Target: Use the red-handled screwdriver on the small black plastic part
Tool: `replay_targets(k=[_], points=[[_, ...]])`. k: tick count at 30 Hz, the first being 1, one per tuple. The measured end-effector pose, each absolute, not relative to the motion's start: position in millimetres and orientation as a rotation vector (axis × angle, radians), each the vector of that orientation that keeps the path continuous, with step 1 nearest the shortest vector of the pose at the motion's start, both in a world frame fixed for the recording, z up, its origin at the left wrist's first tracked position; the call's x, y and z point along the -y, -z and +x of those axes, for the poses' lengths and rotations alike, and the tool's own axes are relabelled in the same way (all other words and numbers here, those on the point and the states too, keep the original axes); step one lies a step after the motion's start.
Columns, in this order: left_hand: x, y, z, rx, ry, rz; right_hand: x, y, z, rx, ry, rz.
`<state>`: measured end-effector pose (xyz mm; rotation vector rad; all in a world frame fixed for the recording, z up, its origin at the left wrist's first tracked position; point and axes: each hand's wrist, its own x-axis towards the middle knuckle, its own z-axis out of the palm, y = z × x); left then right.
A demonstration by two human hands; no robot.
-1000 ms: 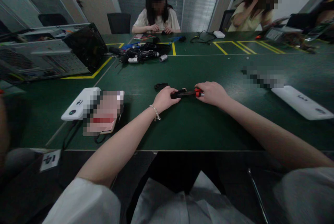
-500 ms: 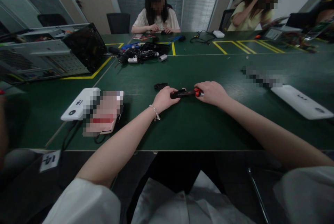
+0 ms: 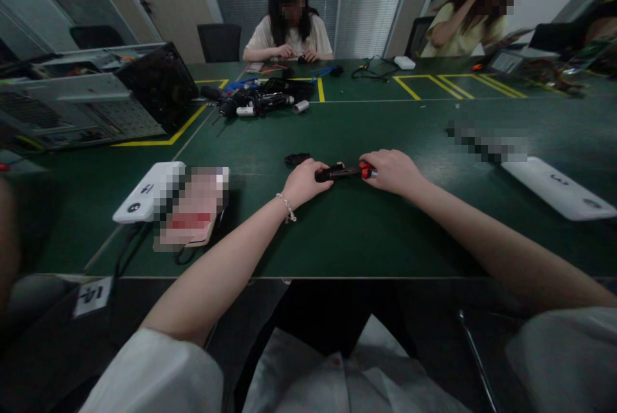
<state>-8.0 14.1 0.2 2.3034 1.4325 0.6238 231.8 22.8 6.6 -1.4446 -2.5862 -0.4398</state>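
Over the green table, my left hand point(image 3: 304, 182) is closed on a small black plastic part point(image 3: 326, 173), whose right end sticks out past the fingers. My right hand point(image 3: 391, 170) grips a red-handled tool point(image 3: 365, 170) that looks like pliers. Its dark narrow end points left and meets the black part. The fingers partly cover both things, so I cannot tell exactly how they touch. Just beyond my left hand lies another small black piece point(image 3: 297, 158).
On the left are an opened computer case point(image 3: 96, 101), a white power bank point(image 3: 149, 191) and a phone point(image 3: 193, 207). Another white power bank point(image 3: 559, 187) lies right. Cables and tools point(image 3: 260, 97) pile up farther back. Two people point(image 3: 289, 34) sit across the table.
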Motion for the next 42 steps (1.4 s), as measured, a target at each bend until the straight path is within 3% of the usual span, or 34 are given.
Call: replay_targets(k=[42], points=[[-14.3, -0.4, -8.1, -1.423, -0.615, 2.286, -21.6, -7.5, 230.9, 2.558, 0.392, -1.480]])
